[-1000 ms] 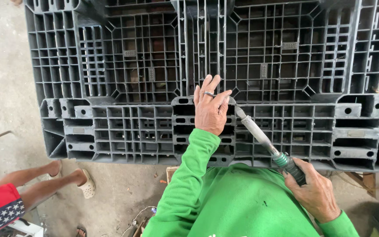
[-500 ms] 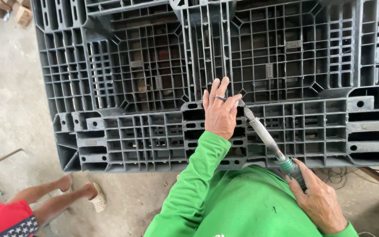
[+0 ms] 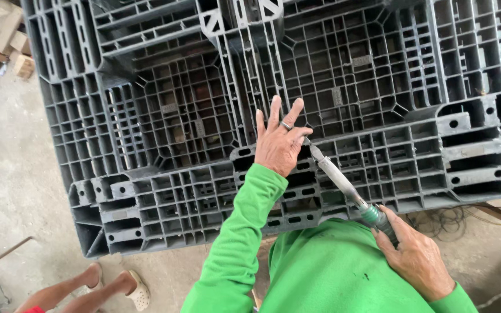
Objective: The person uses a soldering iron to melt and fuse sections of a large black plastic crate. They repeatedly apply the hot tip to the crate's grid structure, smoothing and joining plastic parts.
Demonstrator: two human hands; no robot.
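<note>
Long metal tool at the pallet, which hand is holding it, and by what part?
Right hand holds the tool by its green handle end; left hand rests flat on the grey pallet.

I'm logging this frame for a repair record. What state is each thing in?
Pallet: grey plastic, underside ribs facing up, resting on supports.
Tool: long metal shaft, tip against a pallet rib beside the left hand.
Left hand: flat on the pallet, fingers spread, ring on one finger.
Right hand: closed round the tool's green handle.
</note>
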